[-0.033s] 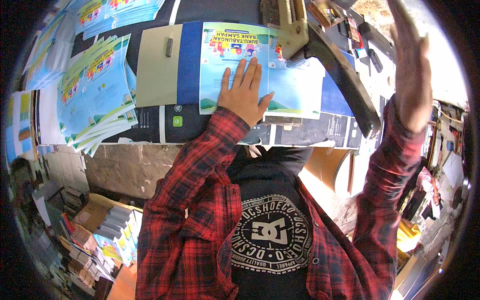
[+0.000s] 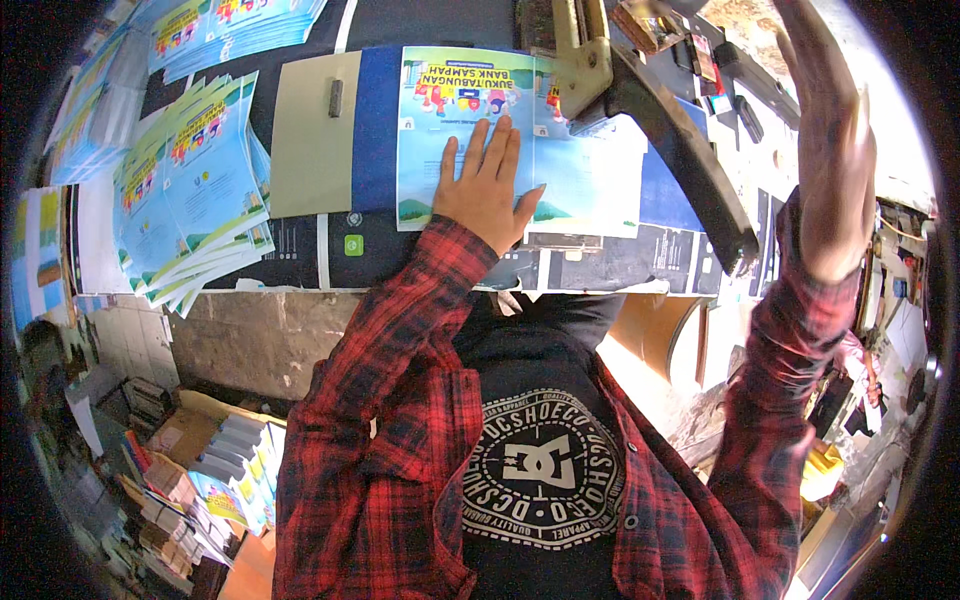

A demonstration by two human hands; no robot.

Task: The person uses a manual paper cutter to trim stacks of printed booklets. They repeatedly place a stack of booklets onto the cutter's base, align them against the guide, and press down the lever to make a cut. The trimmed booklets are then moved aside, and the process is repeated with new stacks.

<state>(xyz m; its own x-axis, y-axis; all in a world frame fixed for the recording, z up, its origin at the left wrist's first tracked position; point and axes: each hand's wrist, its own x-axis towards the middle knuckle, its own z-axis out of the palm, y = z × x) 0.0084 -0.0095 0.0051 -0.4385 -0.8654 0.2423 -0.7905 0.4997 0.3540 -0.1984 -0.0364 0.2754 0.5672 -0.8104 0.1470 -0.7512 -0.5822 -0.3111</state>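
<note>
My left hand (image 2: 483, 185) lies flat with spread fingers on an opened-out, printed blue and green booklet cover sheet (image 2: 590, 190). The sheet lies across a blue and grey board (image 2: 318, 150). Its upper right part passes under the beige metal head (image 2: 580, 60) of a bench device that looks like a large stapler. A long black lever (image 2: 690, 160) slopes from that head down toward the table's near edge. My right hand (image 2: 845, 180) is raised to the right of the lever, apart from it. Its fingers are stretched out, somewhat blurred, with nothing visible in them.
A fanned pile of similar printed sheets (image 2: 190, 190) lies at the left, with another stack (image 2: 240, 35) behind. A small dark bar (image 2: 336, 98) rests on the board. Small boxes (image 2: 650, 28) sit at the far right. Below left stands a carton (image 2: 215, 450) of booklets.
My right hand and forearm have shifted slightly to the right. My left hand stays on the sheet, and the view has moved a little.
</note>
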